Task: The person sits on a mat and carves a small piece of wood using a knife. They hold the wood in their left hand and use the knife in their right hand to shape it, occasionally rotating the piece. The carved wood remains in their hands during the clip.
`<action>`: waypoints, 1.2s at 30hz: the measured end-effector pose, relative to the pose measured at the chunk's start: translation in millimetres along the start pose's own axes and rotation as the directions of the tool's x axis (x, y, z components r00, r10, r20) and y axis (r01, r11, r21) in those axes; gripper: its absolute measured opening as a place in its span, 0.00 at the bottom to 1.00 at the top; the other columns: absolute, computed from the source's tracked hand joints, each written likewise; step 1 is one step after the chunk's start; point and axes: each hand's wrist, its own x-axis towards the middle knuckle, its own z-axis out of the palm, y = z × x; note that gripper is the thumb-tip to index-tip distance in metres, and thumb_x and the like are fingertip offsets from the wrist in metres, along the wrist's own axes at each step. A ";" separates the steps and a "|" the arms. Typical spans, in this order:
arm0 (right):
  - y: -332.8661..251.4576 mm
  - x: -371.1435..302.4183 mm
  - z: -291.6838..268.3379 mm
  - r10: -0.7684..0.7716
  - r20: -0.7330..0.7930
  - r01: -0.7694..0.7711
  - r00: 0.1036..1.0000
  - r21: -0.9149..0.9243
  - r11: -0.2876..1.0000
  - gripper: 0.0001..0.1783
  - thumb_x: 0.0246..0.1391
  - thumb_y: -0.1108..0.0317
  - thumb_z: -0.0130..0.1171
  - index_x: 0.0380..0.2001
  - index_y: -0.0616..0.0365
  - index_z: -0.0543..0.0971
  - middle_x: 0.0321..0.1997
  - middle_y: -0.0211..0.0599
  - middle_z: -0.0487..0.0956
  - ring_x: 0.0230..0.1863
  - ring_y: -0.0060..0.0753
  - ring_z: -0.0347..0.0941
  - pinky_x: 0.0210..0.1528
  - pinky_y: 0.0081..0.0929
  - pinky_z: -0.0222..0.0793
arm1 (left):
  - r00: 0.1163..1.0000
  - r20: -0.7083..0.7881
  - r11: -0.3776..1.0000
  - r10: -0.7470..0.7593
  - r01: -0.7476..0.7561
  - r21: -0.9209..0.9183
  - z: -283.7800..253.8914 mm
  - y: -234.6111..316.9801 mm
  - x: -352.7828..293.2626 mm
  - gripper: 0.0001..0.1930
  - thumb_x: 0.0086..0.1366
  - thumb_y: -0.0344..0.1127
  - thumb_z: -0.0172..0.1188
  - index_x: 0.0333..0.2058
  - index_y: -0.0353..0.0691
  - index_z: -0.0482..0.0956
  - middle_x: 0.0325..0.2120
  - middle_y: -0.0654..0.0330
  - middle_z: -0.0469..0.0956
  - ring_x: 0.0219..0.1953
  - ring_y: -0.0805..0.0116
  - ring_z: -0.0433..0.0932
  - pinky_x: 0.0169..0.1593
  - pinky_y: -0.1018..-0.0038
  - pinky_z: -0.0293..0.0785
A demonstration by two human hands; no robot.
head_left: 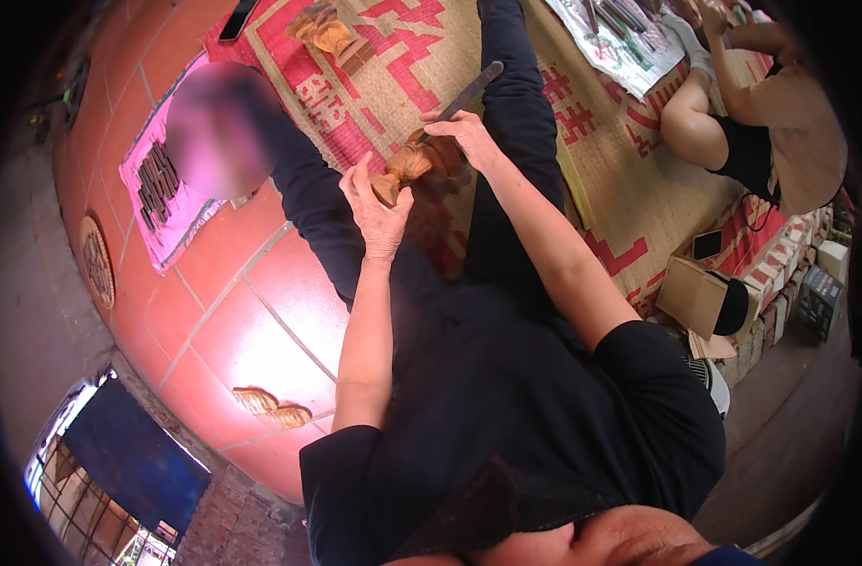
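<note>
Between my stretched-out legs lies a brown carved wooden figure [410, 162], with a rounded end toward me and a broader end farther off. My left hand [379, 212] grips its near end, fingers curled round it. My right hand [464, 137] is closed on a long, dark, flat hand tool [470, 91], which slants up to the right. The tool's lower end reaches the carving and is partly hidden by my fingers. Whether it is a chisel or a file, I cannot tell.
A patterned straw mat [596, 179] spreads over red tiles. Another carving [332, 38] stands ahead. On the left, a pink cloth [171, 245] bears several dark tools. Carved pieces [270, 407] lie on the tiles. Another person [780, 132] sits at right, near a cardboard box [690, 292].
</note>
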 end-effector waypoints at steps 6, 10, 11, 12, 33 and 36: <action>5.1 1.5 -3.8 0.045 0.041 -0.042 0.998 -0.066 0.997 0.16 0.45 0.73 0.68 0.40 0.62 0.82 0.36 0.34 0.82 0.38 0.26 0.76 0.46 0.23 0.69 | 1.000 0.015 0.999 -0.020 0.021 -0.039 -1.7 2.3 -0.5 0.40 0.45 0.30 0.67 0.60 0.43 0.63 0.51 0.51 0.61 0.57 0.53 0.62 0.62 0.64 0.61; 5.7 8.6 -7.7 0.030 -0.035 -0.032 0.999 -0.064 0.997 0.15 0.44 0.74 0.68 0.39 0.62 0.82 0.35 0.33 0.82 0.38 0.25 0.76 0.45 0.23 0.69 | 1.000 0.014 0.999 -0.014 0.014 -0.038 -1.4 0.8 -0.5 0.39 0.45 0.29 0.67 0.59 0.43 0.63 0.51 0.51 0.61 0.57 0.53 0.62 0.63 0.64 0.61; 4.9 5.9 -4.6 0.007 -0.001 -0.007 1.000 -0.019 1.000 0.15 0.44 0.74 0.68 0.39 0.62 0.83 0.35 0.33 0.82 0.38 0.25 0.76 0.44 0.22 0.69 | 1.000 0.013 0.999 -0.021 0.021 -0.036 -1.3 0.1 -0.2 0.39 0.45 0.30 0.67 0.59 0.43 0.63 0.51 0.51 0.61 0.57 0.53 0.62 0.63 0.64 0.61; 4.1 4.4 -1.9 0.033 0.045 -0.031 0.998 -0.044 0.999 0.15 0.43 0.74 0.69 0.38 0.62 0.83 0.34 0.33 0.82 0.38 0.25 0.76 0.44 0.22 0.69 | 1.000 0.012 0.999 -0.028 0.028 -0.035 -1.8 -0.5 0.7 0.40 0.45 0.30 0.67 0.59 0.43 0.63 0.51 0.51 0.61 0.57 0.53 0.62 0.63 0.64 0.61; 9.8 7.1 -8.3 -0.006 -0.051 0.004 0.999 -0.029 1.000 0.18 0.45 0.73 0.68 0.42 0.60 0.82 0.37 0.33 0.82 0.39 0.27 0.77 0.47 0.25 0.71 | 1.000 0.016 0.999 -0.025 0.026 -0.036 -1.2 0.9 0.8 0.39 0.45 0.30 0.67 0.59 0.43 0.63 0.51 0.51 0.61 0.57 0.53 0.63 0.62 0.64 0.62; 4.3 -4.5 -0.1 0.020 0.081 -0.017 0.996 -0.037 0.999 0.19 0.45 0.71 0.69 0.44 0.60 0.82 0.36 0.33 0.82 0.40 0.27 0.77 0.47 0.23 0.69 | 1.000 0.003 0.999 -0.024 0.024 -0.039 -1.5 -2.2 -0.7 0.39 0.45 0.30 0.67 0.59 0.43 0.64 0.51 0.52 0.61 0.57 0.54 0.63 0.62 0.64 0.62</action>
